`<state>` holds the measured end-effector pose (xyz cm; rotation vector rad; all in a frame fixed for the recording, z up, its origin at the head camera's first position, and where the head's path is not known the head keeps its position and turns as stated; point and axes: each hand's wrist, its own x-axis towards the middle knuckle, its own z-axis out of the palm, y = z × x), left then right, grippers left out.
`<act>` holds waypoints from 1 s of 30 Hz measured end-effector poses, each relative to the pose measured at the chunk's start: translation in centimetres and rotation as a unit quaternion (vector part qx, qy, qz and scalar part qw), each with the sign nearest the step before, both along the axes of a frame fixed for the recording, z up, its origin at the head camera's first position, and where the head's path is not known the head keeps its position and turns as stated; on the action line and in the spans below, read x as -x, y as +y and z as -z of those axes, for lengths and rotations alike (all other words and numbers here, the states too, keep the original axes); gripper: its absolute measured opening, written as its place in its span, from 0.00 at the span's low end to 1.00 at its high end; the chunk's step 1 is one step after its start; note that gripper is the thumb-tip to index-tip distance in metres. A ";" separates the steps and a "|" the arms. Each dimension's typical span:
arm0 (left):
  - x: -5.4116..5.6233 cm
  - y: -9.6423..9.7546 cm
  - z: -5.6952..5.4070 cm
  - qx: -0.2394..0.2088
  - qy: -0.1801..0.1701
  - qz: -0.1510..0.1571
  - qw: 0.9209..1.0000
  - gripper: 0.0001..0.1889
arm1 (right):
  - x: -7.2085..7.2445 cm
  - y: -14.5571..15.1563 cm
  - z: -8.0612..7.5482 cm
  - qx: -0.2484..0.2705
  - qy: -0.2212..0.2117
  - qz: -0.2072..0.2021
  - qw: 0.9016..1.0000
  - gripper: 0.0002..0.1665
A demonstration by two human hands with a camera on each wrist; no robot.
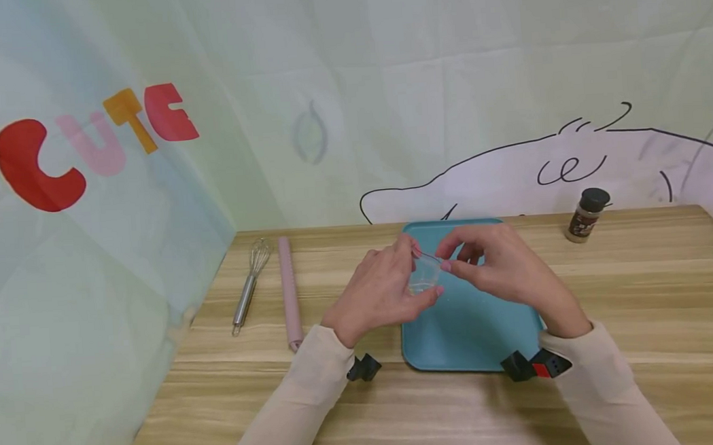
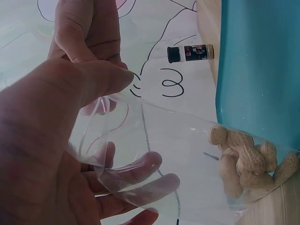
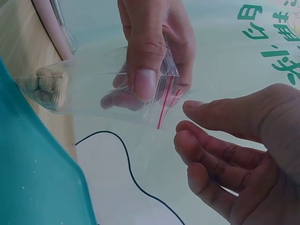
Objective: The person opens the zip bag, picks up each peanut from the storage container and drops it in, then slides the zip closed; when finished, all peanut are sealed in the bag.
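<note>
A clear zip bag (image 3: 93, 89) with a red line along its closure hangs over the table. Several unshelled peanuts (image 2: 246, 161) lie in its lower end. My left hand (image 1: 385, 285) grips the bag near the closure, with the thumb on one side and fingers behind the film. Close to the bag's top edge is my right hand (image 1: 496, 261); in the right wrist view its thumb and fingers are bent and apart, with nothing between them. In the head view, the peanuts are hidden by my left hand.
A blue tray (image 1: 474, 338) lies on the wooden table under my hands. To the left are a whisk (image 1: 247, 297) and a pink rolling pin (image 1: 290, 291). A black-capped seasoning bottle (image 1: 585, 216) stands at the back right, before a printed cloth (image 1: 477, 92).
</note>
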<state>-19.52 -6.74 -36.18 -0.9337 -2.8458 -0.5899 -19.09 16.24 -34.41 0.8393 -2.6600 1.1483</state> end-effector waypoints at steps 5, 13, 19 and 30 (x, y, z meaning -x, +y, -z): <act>0.0 0.0 0.0 0.000 0.001 0.000 1.000 0.29 | 0.0 0.1 -0.1 -0.001 0.004 -0.005 1.000 0.07; 0.1 0.0 0.1 0.001 0.000 -0.008 1.000 0.31 | -0.2 -0.1 -0.2 -0.013 -0.002 -0.032 0.999 0.07; 0.1 0.0 0.1 0.004 -0.004 -0.022 1.000 0.34 | -0.4 -0.3 -0.2 -0.024 -0.007 -0.038 0.999 0.09; 0.2 0.0 0.2 -0.001 0.001 -0.042 0.999 0.39 | -0.4 -0.5 -0.3 -0.024 -0.031 -0.048 0.998 0.12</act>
